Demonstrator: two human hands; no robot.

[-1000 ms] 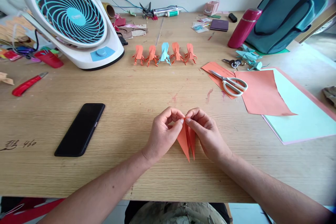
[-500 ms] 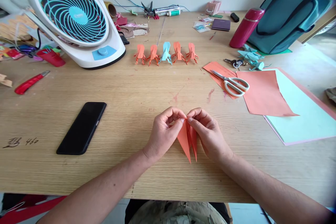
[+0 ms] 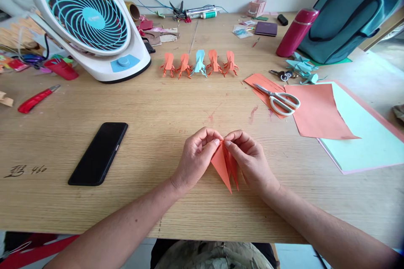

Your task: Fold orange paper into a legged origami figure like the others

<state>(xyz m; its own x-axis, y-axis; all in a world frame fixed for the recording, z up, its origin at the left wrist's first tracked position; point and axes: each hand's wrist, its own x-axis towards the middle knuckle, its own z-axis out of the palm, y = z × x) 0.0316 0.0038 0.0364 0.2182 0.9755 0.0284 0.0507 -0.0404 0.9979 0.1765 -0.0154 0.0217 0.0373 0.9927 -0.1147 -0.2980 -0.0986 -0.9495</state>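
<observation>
Both hands meet over the near middle of the table, pinching the top of a folded orange paper. My left hand grips its upper left with thumb and forefinger. On the other side my right hand pinches the upper right the same way. Narrow pointed flaps hang down from the pinch toward me, slightly spread apart. The fingertips hide the very top of the paper. Beyond the hands stands a row of several folded paper figures, most of them orange, with a light blue figure in the middle.
Left of my hands lies a black phone, with a red utility knife farther off. A white fan stands back left. To the right are scissors, orange sheets, a red flask and a teal bag.
The flaps of the folded paper have swung a little, their lower tips now slightly to the right and more fanned. Both hands keep their pinch in nearly the same place.
</observation>
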